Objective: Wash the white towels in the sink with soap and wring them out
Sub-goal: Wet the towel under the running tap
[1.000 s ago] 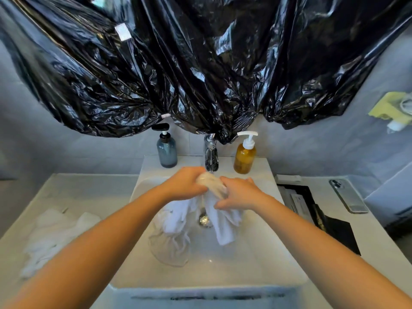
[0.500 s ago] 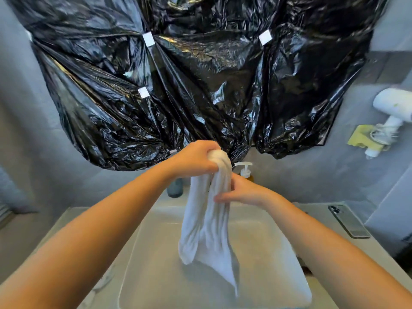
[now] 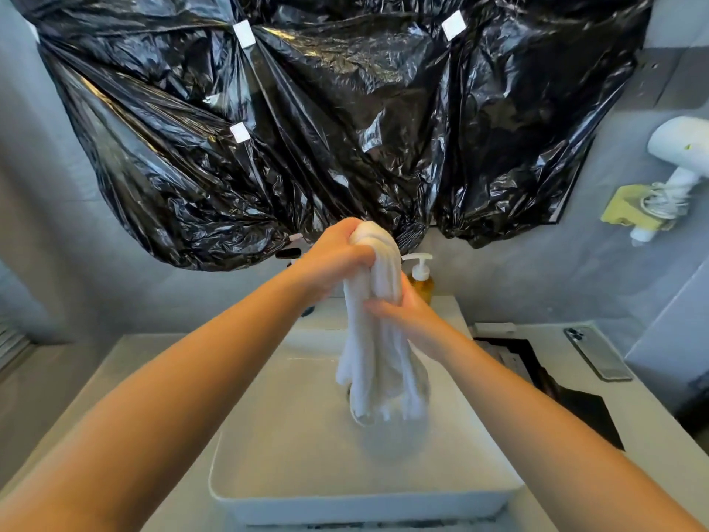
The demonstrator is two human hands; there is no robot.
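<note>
White towel [image 3: 378, 351] hangs into the sink [image 3: 360, 508], gripped by left hand [image 3: 335, 263] above, right hand [image 3: 412, 320] below.

Two bare forearms reach toward the far side. The left grip [image 3: 337, 259], a raised fist, clenches the top of a white towel [image 3: 374, 351]. The right grip [image 3: 412, 318] curls round it just below.

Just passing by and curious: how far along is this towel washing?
The soaping seems over: the white towel hangs bunched over the sink. In hand: the left hand grips its top, the right hand squeezes lower, apparently wringing. Left: finishing that wring; other towels are not in view.
</note>
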